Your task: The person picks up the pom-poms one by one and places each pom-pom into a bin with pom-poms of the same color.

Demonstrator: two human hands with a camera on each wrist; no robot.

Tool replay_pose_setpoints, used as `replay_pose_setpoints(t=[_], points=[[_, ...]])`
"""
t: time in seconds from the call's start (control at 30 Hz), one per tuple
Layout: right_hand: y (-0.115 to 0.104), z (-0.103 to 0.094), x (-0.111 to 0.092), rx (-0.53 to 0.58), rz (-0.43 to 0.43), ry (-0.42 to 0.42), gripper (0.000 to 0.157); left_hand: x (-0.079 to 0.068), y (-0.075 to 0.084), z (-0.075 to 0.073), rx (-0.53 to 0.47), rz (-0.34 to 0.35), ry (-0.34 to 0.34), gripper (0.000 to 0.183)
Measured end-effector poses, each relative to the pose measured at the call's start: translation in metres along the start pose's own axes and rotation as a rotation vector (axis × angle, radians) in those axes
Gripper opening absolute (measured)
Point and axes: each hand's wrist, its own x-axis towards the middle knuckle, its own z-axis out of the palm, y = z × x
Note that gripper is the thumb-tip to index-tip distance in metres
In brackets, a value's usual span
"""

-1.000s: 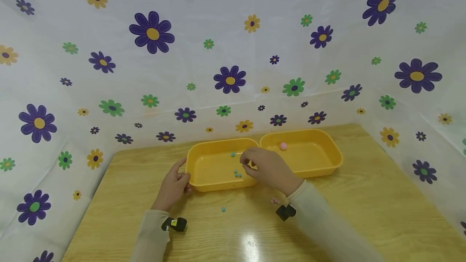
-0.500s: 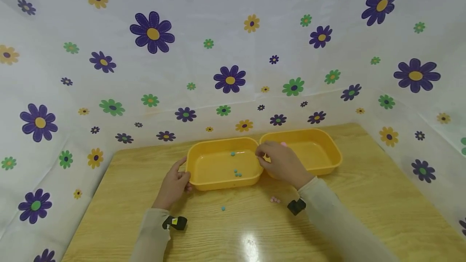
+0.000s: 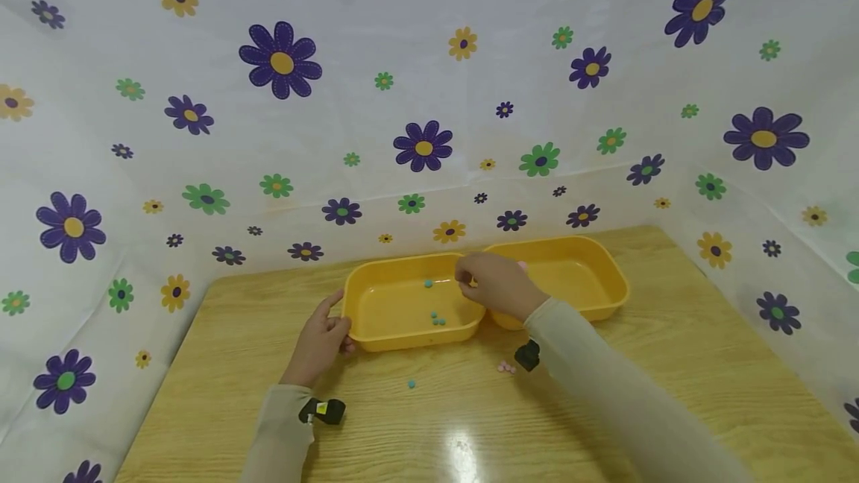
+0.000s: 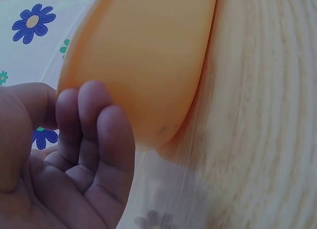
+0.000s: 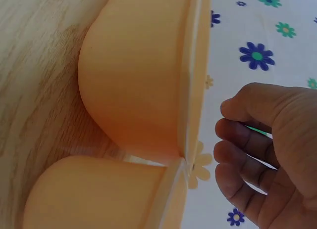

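My left hand (image 3: 318,341) grips the left end of a yellow plastic tray (image 3: 412,341). In the left wrist view, its curled fingers (image 4: 116,135) lie against the outer wall of this tray (image 4: 148,56). Several small teal beads (image 3: 428,284) lie inside. My right hand (image 3: 499,285) hovers above the adjoining rims of that tray and a second yellow tray (image 3: 590,311). Its fingers bend loosely, and the right wrist view shows nothing held in this hand (image 5: 277,155). A pink ball (image 3: 523,264) in the second tray is partly hidden behind the right hand.
A teal bead (image 3: 411,384) and a cluster of small pink beads (image 3: 506,367) lie on the wooden table (image 3: 376,438) in front of the trays. A flower-patterned white cloth (image 3: 376,118) surrounds the table's back and sides.
My right hand moved right from over the left tray to the second tray, then back left a little and up. The left hand, trays and visible beads stay in place.
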Motion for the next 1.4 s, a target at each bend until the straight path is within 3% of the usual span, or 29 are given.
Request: replay_pose_setpoints(t=[0.27,0.47,0.9,1.07,1.4], points=[[-0.001,0.016,0.031,-0.010,0.006,-0.207,0.008,-0.001,0.001,0.001,-0.008,0.009,-0.001,0.059],[-0.006,0.029,0.038,-0.008,-0.110,-0.291,0.014,-0.004,0.005,0.002,-0.012,0.008,0.004,0.059],[-0.009,0.042,0.039,-0.002,-0.150,-0.329,0.011,-0.003,0.005,0.002,-0.017,0.012,-0.002,0.058],[-0.005,0.050,0.042,-0.001,-0.127,-0.353,0.011,-0.001,0.002,0.002,-0.024,0.009,-0.011,0.059],[-0.002,0.046,0.042,0.069,-0.128,-0.349,0.003,0.002,0.000,0.000,-0.006,-0.003,0.000,0.059]])
